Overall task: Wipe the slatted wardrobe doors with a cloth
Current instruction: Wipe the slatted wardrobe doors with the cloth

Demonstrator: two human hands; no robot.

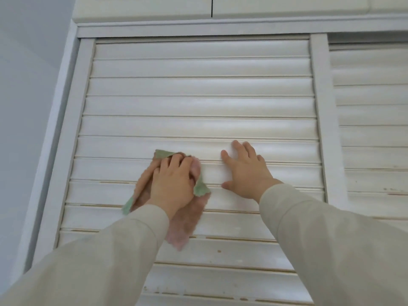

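Head view, looking forward at a white slatted wardrobe door (198, 102); all positions below are given relative to this door.

Left hand (174, 182): placed against the lower-middle slats, left of the door's centre line. Its fingers are curled over a cloth (187, 219) and hold it against the slat surface. The cloth is pink and fluffy with green corners; one green corner shows above the fingers, one to the right of the hand and one at the lower left. The remaining pink part hangs down below the wrist across the next slats.

Right hand (245, 171): laid flat on the same door, right of the cloth and apart from it. Fingers are straight and spread, pointing up and left, and nothing is held.

Both arms wear light beige sleeves (331, 239) that enter from the bottom edge.

Door condition: the lower slats carry brownish marks and worn lines along their edges.

Surroundings: a vertical stile forms the door's right edge; beyond it stands a second slatted door (373, 129). A horizontal moulding runs above the door, with upper cabinet fronts (143, 7) over it. A pale wall (26, 85) lies left of the door frame.
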